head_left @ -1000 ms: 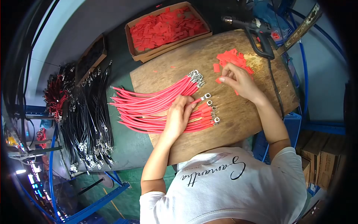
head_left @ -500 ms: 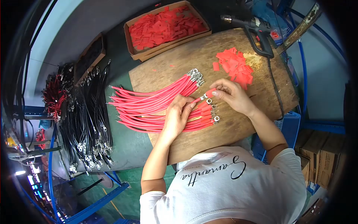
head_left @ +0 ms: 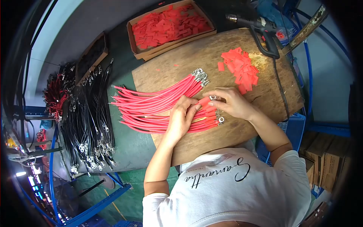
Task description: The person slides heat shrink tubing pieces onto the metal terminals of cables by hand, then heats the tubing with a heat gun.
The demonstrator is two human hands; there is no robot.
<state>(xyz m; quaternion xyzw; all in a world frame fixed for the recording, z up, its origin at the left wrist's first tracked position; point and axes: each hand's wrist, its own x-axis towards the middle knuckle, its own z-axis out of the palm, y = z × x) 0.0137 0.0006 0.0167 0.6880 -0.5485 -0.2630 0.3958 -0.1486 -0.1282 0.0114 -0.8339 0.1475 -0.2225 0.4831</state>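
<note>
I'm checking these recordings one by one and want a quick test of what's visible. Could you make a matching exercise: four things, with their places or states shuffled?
1. Right hand
2. Heat gun
3. Larger cardboard box
4. Black cables

A. Left of the wooden board
B. Holding loose red pieces
C. At a ring terminal
D. At the board's far right corner

Pairs: 1-C; 2-D; 3-B; 4-A

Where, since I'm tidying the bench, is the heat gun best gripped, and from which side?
Take the heat gun by its black handle, I'd say, coming from the near side: it juts that way, while the metal nozzle points left.
</note>
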